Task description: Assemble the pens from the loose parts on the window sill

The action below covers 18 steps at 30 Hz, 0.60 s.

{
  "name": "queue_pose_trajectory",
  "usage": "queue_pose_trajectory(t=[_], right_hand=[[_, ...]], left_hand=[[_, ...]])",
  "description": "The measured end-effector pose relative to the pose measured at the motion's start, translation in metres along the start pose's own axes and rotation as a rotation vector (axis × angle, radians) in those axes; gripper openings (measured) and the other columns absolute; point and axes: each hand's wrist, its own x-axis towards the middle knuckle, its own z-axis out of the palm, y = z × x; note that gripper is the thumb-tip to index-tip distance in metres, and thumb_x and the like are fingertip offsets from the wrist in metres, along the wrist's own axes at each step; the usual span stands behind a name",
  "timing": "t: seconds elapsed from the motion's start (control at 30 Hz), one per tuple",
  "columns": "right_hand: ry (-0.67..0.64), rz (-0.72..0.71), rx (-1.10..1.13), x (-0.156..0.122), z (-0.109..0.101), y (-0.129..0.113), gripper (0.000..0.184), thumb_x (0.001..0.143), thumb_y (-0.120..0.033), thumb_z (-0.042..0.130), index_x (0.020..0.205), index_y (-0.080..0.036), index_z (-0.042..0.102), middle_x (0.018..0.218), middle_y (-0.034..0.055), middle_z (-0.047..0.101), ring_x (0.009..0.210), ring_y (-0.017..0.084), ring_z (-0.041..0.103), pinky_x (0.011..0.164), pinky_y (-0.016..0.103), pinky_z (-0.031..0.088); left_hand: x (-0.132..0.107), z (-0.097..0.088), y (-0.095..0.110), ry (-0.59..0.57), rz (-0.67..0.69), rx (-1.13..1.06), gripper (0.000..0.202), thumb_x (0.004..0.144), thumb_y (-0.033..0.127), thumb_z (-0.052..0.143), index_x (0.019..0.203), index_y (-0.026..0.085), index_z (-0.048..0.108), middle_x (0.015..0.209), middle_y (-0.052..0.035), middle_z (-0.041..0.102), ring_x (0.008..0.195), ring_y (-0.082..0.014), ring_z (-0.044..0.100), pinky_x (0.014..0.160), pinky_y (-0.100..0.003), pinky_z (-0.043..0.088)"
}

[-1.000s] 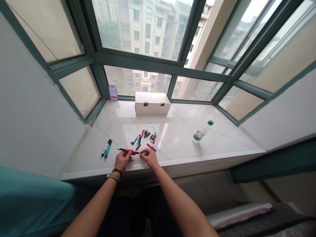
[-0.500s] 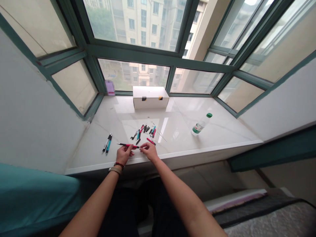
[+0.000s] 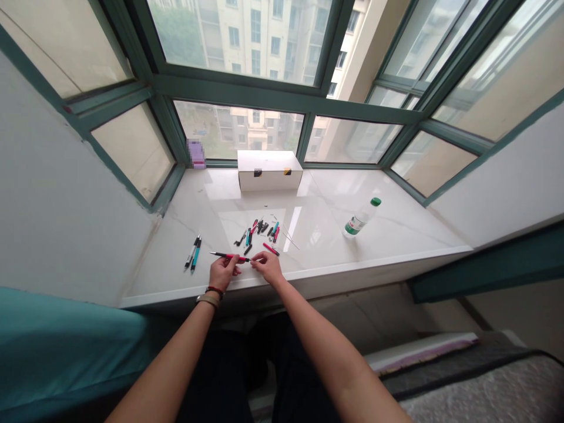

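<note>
Over the front of the white sill, my left hand (image 3: 224, 272) is closed on a red and black pen (image 3: 230, 256), which lies nearly level with its black tip to the left. My right hand (image 3: 267, 266) pinches at the pen's right end; whatever small part sits between those fingertips is too small to make out. Just beyond my hands lies a loose pile of pen parts (image 3: 259, 228) in black, red and teal. A red pen barrel (image 3: 270, 248) rests close behind my right hand. To the left, a teal pen (image 3: 196, 254) and a white and black pen (image 3: 190, 252) lie side by side.
A white box (image 3: 270, 171) stands against the window at the back. On the right is a clear bottle (image 3: 359, 220) with a green cap. A purple item (image 3: 196, 154) leans in the left corner. The sill's front edge (image 3: 352, 270) runs below my hands.
The view has shifted slightly. Both hands keep the same hold at the pen, with no clear change among the parts on the sill.
</note>
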Motion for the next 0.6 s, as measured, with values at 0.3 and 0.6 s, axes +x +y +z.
queue_pose_trajectory(t=[0.3,0.6], right_hand=[[-0.021,-0.022,0.003,-0.0004,0.0000,-0.0028,0.020,0.072,-0.037,0.068,0.082,-0.020,0.067,0.070,0.0016,0.069,0.065,0.018,0.067,0.063,0.028,0.052],[-0.038,-0.027,0.046,-0.0015,0.0012,-0.0057,0.024,0.074,-0.038,0.066,0.088,-0.019,0.067,0.073,0.0018,0.069,0.064,0.017,0.067,0.062,0.027,0.052]], left_hand=[[-0.0009,0.0003,0.0016,-0.007,-0.002,0.011,0.049,0.071,0.053,0.066,0.091,0.009,0.065,0.084,-0.0142,0.073,0.049,-0.0114,0.060,0.047,-0.023,0.050],[-0.0017,0.0004,0.0028,-0.020,0.001,0.026,0.047,0.072,0.052,0.065,0.090,0.009,0.065,0.084,-0.0139,0.073,0.049,-0.0115,0.060,0.047,-0.022,0.049]])
